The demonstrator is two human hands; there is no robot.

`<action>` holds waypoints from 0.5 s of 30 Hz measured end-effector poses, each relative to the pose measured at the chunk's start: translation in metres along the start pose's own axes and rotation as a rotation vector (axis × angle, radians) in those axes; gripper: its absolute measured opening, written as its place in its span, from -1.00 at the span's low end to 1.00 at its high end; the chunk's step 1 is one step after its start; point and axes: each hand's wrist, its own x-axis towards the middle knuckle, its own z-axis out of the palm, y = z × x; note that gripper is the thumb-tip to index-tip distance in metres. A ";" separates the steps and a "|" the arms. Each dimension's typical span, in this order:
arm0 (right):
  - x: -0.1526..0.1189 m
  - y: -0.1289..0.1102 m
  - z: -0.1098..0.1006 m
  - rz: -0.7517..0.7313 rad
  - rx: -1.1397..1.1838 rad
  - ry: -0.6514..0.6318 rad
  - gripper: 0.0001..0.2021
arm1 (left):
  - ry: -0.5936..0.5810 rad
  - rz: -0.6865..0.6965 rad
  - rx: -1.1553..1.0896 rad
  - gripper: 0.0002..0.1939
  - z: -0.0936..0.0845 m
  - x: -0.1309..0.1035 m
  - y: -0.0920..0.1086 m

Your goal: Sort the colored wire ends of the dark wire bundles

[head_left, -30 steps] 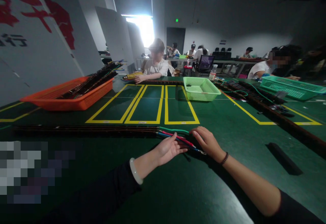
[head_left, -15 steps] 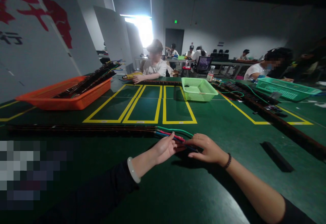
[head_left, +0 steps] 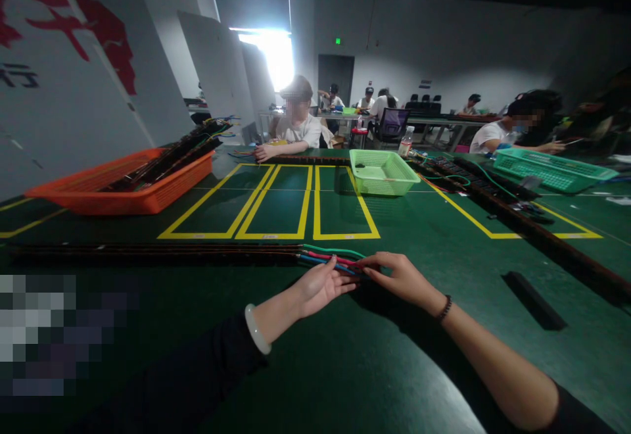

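Observation:
A long dark strip [head_left: 162, 254] lies across the green table, and green, red and blue wires [head_left: 335, 252] come out of its right end. Palm up, my left hand [head_left: 320, 287] has its thumb over the red and blue wires, with its fingers beneath them. Beside it on the right, my right hand [head_left: 401, 278] pinches the wires near their far ends, thumb and index finger close together. Those wire ends are hidden by the fingers of my right hand.
An orange basket [head_left: 152, 204] with dark strips stands at the left, a light green basket [head_left: 384, 187] beyond my hands, a teal basket [head_left: 552, 171] at the right. A short black piece [head_left: 534, 300] lies right of my right hand. People sit across the table.
My right hand has shifted slightly, its fingers now closer together on the wires. The fingers of my left hand are a little straighter. The person opposite has moved a yellow object back.

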 end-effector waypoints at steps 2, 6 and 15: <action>0.002 0.003 0.000 0.127 0.186 -0.076 -0.71 | 0.002 0.005 0.004 -0.65 0.001 -0.002 0.001; 0.003 0.013 0.005 0.278 0.448 -0.138 -0.61 | 0.000 0.016 0.002 -0.67 0.004 -0.004 0.001; 0.006 0.014 0.017 0.100 -0.139 0.169 -0.80 | 0.057 -0.009 0.016 -0.66 -0.001 0.000 0.000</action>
